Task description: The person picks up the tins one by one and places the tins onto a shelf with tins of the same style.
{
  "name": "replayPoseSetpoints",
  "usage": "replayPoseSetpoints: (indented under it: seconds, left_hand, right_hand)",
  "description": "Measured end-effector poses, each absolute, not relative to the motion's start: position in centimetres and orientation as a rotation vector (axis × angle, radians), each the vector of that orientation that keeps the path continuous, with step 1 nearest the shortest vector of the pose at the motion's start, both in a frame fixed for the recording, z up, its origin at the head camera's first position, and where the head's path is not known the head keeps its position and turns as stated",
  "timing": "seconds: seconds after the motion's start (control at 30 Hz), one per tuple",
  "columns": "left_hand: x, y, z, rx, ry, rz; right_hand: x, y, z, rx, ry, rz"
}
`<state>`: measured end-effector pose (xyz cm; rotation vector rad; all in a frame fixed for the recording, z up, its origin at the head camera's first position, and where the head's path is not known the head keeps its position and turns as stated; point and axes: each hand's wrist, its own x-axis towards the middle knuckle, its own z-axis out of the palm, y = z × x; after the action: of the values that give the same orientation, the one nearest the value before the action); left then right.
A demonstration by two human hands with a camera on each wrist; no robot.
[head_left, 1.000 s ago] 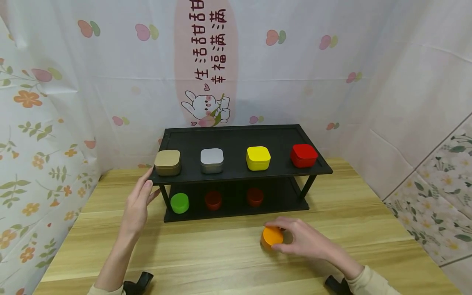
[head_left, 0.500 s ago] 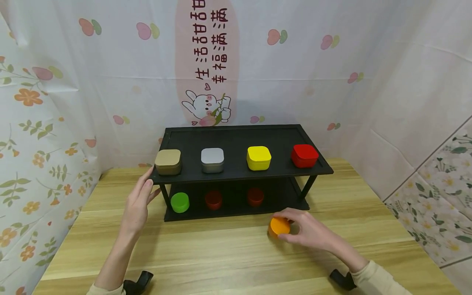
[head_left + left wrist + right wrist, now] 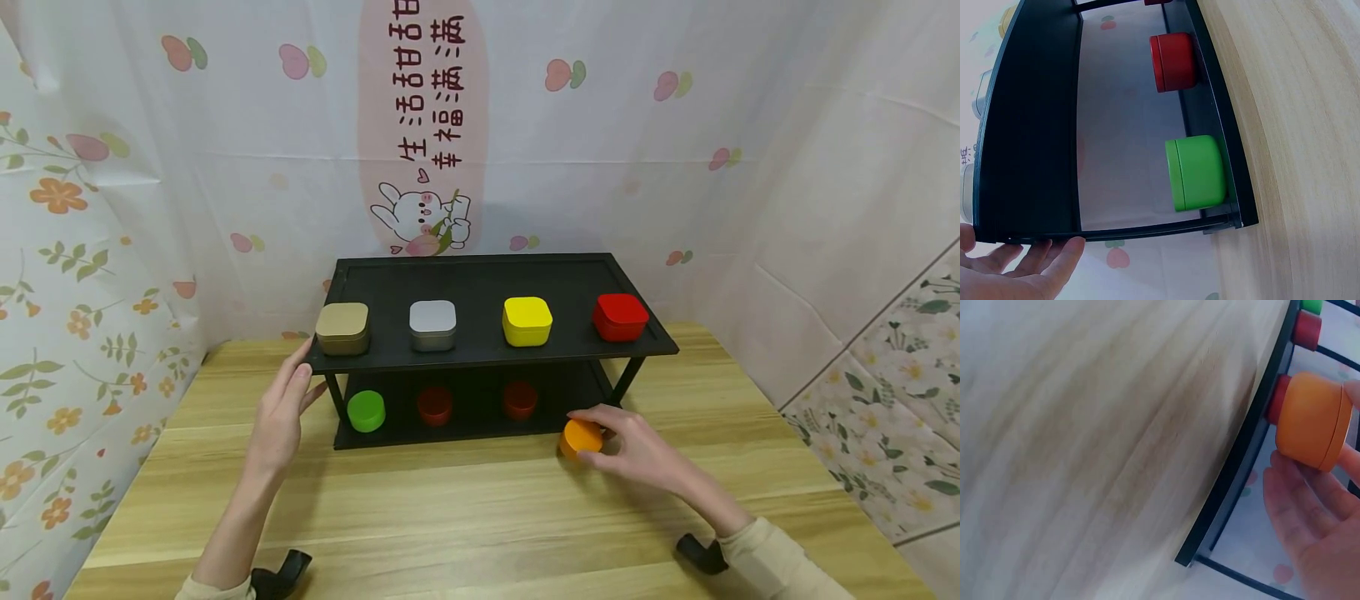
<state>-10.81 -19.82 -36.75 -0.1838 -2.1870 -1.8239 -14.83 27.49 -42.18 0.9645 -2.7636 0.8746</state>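
Note:
My right hand (image 3: 637, 450) pinches a small orange round box (image 3: 581, 439) with a lid, between thumb and fingers. In the head view the box overlaps the front edge of the lower board, near the right end of a black two-tier shelf (image 3: 480, 287). The right wrist view has the orange box (image 3: 1313, 419) in front of a red round box (image 3: 1279, 400), fingers (image 3: 1297, 506) beneath it. My left hand (image 3: 277, 417) touches the left end of the shelf's upper board, its fingertips (image 3: 1072, 247) along the edge.
Gold (image 3: 342, 329), silver (image 3: 432, 325), yellow (image 3: 527, 321) and red (image 3: 620, 317) square boxes stand on the upper board. Below are a green box (image 3: 366, 412) and two red round boxes, one left (image 3: 435, 407), one right (image 3: 520, 401). A patterned curtain (image 3: 600, 167) hangs behind the wooden table (image 3: 420, 517).
My right hand has carried the orange box away from me and slightly right, up to the shelf's front edge. The left hand has stayed at the shelf's end.

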Motion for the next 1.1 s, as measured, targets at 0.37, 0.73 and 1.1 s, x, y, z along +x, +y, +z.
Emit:
replayPoseSetpoints:
  seconds: [0.37, 0.73, 1.1]
  left_hand:
    - [-10.9, -19.9, -36.8, -0.192, -2.171, -1.836]
    - [-10.8, -20.0, -36.9, -0.190, -2.179, -1.822]
    - [-10.9, -20.0, -36.8, -0.191, -2.186, -1.828]
  right_hand:
    - [-16.0, 28.0, -42.1, 0.843, -2.771, 0.846]
    - [-16.9, 28.1, -42.3, 0.663, -2.789, 0.725]
    - [-18.0, 27.9, -42.1, 0.575, -2.777, 0.666]
